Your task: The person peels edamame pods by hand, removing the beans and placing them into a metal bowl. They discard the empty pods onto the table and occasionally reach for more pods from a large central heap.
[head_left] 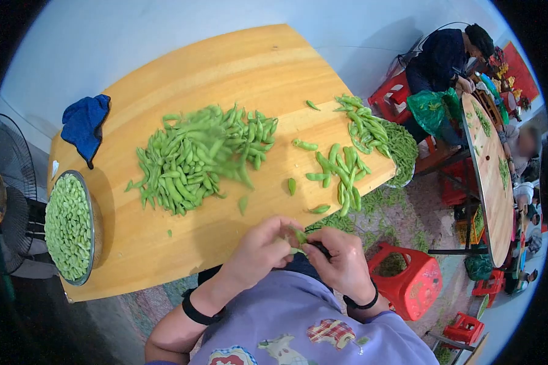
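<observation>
The left hand [265,248] and right hand [338,255] pinch a pod [299,236] at the near edge of the tabletop [225,70]; shelling seems underway; the next move likely calls for squeezing it empty, adding to the bowl [93,234].

Left hand [263,250] was curled in a pinch | right hand [341,254] was curled likewise | hands sat close together before torso [268,316] | left forearm [179,325] slanted inward
</observation>
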Demonstrator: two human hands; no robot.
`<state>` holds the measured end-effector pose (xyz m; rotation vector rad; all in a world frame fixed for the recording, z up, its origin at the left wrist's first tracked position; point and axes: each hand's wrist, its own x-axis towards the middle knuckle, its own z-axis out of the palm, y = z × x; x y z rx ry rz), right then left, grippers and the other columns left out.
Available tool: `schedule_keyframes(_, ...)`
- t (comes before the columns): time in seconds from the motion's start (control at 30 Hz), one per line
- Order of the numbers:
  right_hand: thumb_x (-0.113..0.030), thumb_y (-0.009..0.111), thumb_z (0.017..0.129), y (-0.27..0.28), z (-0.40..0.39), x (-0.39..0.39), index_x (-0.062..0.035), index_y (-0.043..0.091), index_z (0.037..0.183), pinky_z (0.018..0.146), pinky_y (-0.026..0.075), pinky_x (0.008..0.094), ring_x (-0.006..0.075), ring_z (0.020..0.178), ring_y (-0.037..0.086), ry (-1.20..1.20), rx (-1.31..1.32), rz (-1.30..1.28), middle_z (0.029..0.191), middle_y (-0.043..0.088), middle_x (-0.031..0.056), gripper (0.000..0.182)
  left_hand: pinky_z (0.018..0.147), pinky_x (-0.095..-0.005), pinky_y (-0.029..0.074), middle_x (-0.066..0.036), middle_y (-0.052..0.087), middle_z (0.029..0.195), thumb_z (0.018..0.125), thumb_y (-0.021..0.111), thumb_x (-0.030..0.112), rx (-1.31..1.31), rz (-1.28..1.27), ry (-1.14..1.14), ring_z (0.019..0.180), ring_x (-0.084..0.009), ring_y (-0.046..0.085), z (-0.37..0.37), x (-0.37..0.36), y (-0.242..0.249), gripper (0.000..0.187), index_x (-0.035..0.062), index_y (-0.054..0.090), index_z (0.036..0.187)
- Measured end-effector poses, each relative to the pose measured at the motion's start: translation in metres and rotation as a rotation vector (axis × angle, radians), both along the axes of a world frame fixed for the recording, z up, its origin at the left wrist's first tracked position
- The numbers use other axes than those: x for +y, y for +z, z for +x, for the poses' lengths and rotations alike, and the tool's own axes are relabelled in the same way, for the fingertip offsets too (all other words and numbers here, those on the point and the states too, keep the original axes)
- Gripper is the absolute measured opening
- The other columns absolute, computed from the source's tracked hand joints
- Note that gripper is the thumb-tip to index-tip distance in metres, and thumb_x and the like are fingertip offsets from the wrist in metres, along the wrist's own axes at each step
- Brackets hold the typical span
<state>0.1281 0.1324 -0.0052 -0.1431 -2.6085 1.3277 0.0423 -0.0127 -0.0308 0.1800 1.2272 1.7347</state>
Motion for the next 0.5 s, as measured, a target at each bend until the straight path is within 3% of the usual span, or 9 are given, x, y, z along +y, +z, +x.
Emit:
schedule_keyframes(0.03,-0.004,0.063,0.072,0.001,-0.001,0.0,0.0011,0.057,0.078,0.05,0.043,0.0347,0.0314,0.057,0.055,0.0,0.005,-0.003,0.066,0.055,0.0163,0.01,0.053,-0.0178,0.038,-0.005,0.052,0.088,0.077,0.043,-0.001,-0.185,0.101,-0.026,0.066,-0.0089,0.047,-0.002,0.0,-0.002,0.027,0.0021,0.05,0.102)
schedule_keyframes(0.07,-0.004,0.063,0.072,0.002,-0.001,0.0,0.0011,0.057,0.078,0.05,0.043,0.0347,0.0308,0.057,0.056,-0.024,0.027,0.036,0.066,0.055,0.0158,0.01,0.053,-0.0178,0.038,-0.005,0.052,0.088,0.077,0.043,-0.001,-0.184,0.098,-0.026,0.066,-0.0089,0.047,-0.003,0.003,-0.004,0.027,0.0021,0.05,0.102)
schedule_keyframes(0.13,-0.003,0.063,0.072,0.008,-0.001,0.0,0.0011,0.057,0.078,0.05,0.043,0.0346,0.0302,0.058,0.056,-0.051,0.051,0.074,0.066,0.055,0.0154,0.01,0.05,-0.0187,0.036,-0.006,0.052,0.087,0.078,0.046,0.001,-0.537,0.168,0.0,0.066,-0.0115,0.047,-0.007,0.01,-0.005,0.024,0.0024,0.051,0.102)
schedule_keyframes(0.23,-0.003,0.064,0.071,0.016,0.003,0.009,0.0016,0.057,0.078,0.051,0.043,0.0349,0.0311,0.058,0.056,-0.126,0.032,-0.005,0.066,0.055,0.0162,0.011,0.048,-0.0237,0.038,-0.004,0.054,0.08,0.08,0.051,0.008,-0.539,0.236,-0.015,0.066,-0.0129,0.05,-0.016,0.003,-0.01,0.015,0.0028,0.056,0.094)
schedule_keyframes(0.27,-0.003,0.064,0.071,0.016,0.006,0.017,0.002,0.057,0.085,0.052,0.043,0.0349,0.031,0.058,0.056,-0.11,0.038,0.036,0.066,0.055,0.0162,0.016,0.048,-0.0237,0.038,-0.004,0.054,0.08,0.08,0.051,0.008,-0.539,0.233,-0.021,0.066,-0.0129,0.05,-0.02,0.0,-0.006,0.015,0.0028,0.056,0.094)
schedule_keyframes(0.33,-0.003,0.064,0.071,0.017,0.011,0.028,0.0023,0.058,0.092,0.052,0.043,0.0348,0.031,0.058,0.056,-0.094,0.047,0.079,0.066,0.055,0.0162,0.023,0.049,-0.0296,0.04,-0.007,0.056,0.07,0.08,0.054,0.014,0.547,-0.399,0.036,0.062,-0.0179,0.054,-0.037,0.0,0.013,0.014,0.001,0.058,0.081)
schedule_keyframes(0.37,-0.004,0.065,0.07,0.018,0.013,0.033,0.0017,0.056,0.101,0.052,0.043,0.0348,0.031,0.057,0.056,-0.112,-0.028,0.115,0.066,0.055,0.0161,0.032,0.049,-0.0296,0.04,-0.007,0.056,0.07,0.08,0.054,0.014,0.549,-0.397,0.036,0.062,-0.0179,0.054,-0.049,0.003,0.015,0.014,0.001,0.058,0.081)
schedule_keyframes(0.43,-0.006,0.065,0.07,0.019,0.016,0.039,-0.0007,0.047,0.121,0.053,0.044,0.0347,0.0305,0.058,0.056,-0.145,-0.195,0.158,0.067,0.057,0.0163,0.053,0.052,-0.0347,0.043,-0.011,0.056,0.064,0.077,0.059,0.016,1.29,-0.658,0.214,0.06,-0.0247,0.057,-0.073,0.01,0.015,0.017,0.0,0.058,0.075)
schedule_keyframes(0.5,-0.006,0.065,0.071,0.023,0.014,0.038,-0.0001,0.049,0.117,0.054,0.044,0.0345,0.0299,0.058,0.057,-0.175,-0.199,0.124,0.068,0.057,0.0163,0.049,0.053,-0.0358,0.043,-0.013,0.056,0.066,0.075,0.061,0.017,1.453,-0.744,0.223,0.06,-0.0276,0.057,-0.09,0.02,0.007,0.017,0.0003,0.058,0.075)
